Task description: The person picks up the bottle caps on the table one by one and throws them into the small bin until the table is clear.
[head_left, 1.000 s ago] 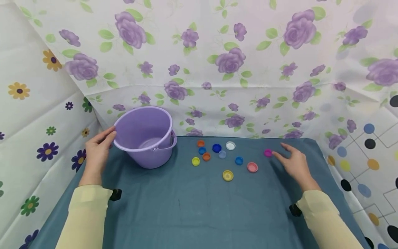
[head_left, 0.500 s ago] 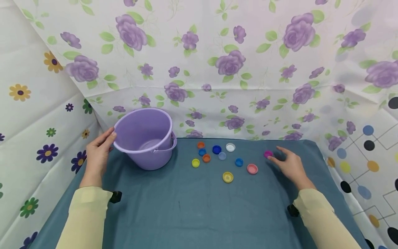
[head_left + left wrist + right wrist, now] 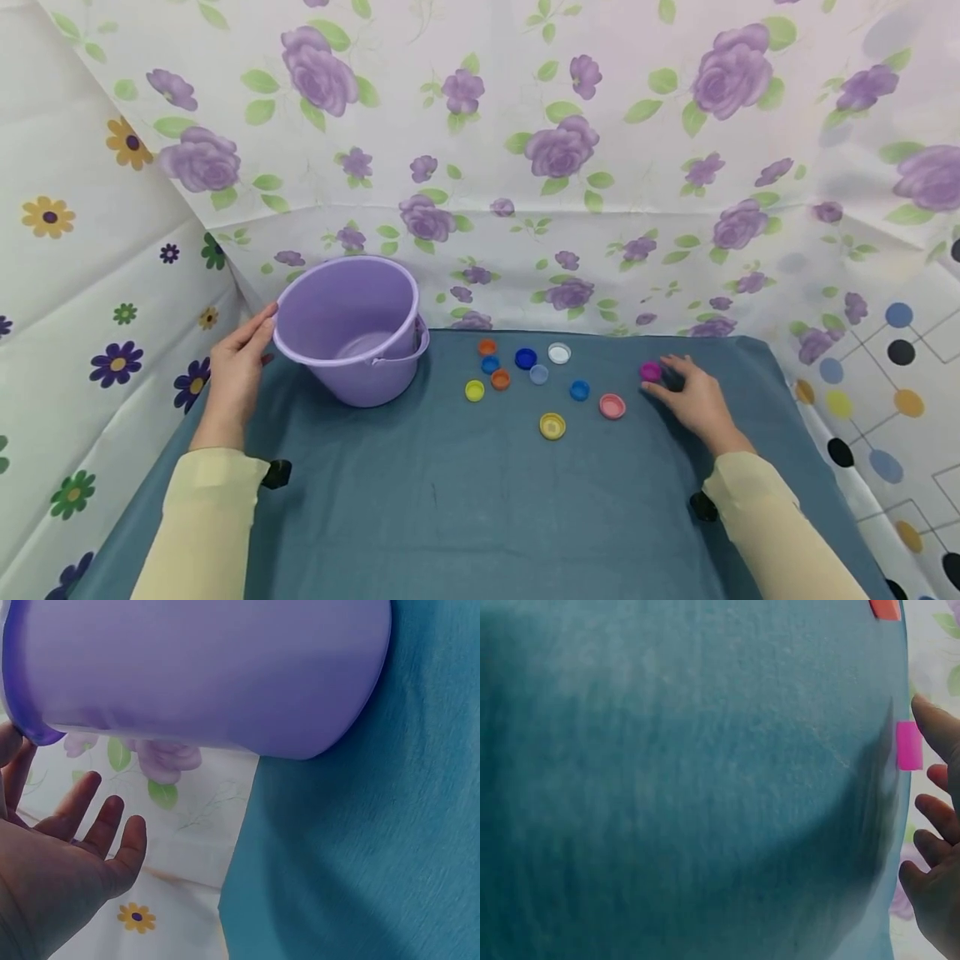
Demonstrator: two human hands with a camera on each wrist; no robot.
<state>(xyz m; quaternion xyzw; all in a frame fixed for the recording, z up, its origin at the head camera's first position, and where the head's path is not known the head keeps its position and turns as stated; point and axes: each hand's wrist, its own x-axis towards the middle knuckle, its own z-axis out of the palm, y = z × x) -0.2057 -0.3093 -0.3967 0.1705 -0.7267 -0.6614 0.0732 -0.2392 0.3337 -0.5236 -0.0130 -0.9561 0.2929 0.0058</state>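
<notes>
A purple bucket stands at the left of the table, tilted a little in the head view. My left hand pinches its rim between thumb and forefinger; in the left wrist view the other fingers spread loosely below the rim. Over at the right, a magenta bottle cap lies on the cloth. Thumb and forefinger of my right hand are spread on either side of this cap, the thumb in front. The right wrist view shows the magenta cap standing close by the thumb, the remaining fingers bent loosely.
Several more bottle caps lie mid-table: a white one, a dark blue one, a pink one, a large yellow one, plus orange and lighter blue ones. Flowered sheets hang behind the blue-green tablecloth.
My right hand has shifted left and closer to the magenta cap, thumb and forefinger now around it. The left hand keeps its hold on the bucket, which stays put.
</notes>
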